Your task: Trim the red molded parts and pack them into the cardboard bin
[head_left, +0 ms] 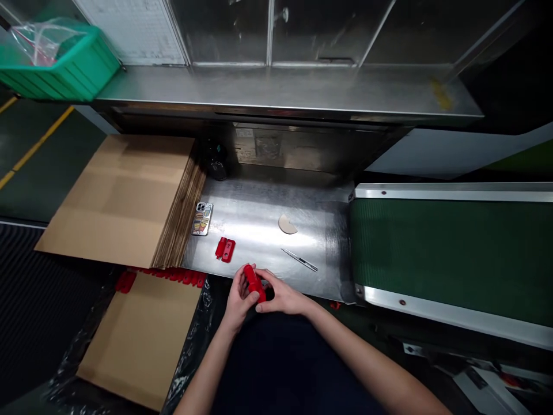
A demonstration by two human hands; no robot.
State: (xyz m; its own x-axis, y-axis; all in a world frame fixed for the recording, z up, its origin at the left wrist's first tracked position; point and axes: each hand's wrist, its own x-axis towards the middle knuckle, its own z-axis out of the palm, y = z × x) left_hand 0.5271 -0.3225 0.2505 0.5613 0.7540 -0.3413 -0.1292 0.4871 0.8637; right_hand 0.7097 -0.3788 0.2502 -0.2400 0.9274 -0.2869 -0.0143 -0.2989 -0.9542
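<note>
Between my two hands, close to my body at the front edge of the metal table, is a red plastic part. My left hand has its fingers and thumb wrapped round the part's left side. Fingers of my right hand curve over its right side, with the thumb below. Just beyond, two more red plastic pieces lie side by side on the metal. A thin silver craft knife or pen-like tool and a pale disc with a notch cut out lie to the right.
A tall stack of cardboard sheets stands left, beside a patterned phone and a dark bottle. Below is a black-lined box with cardboard and red parts. A green conveyor belt adjoins right; a green crate sits upper left.
</note>
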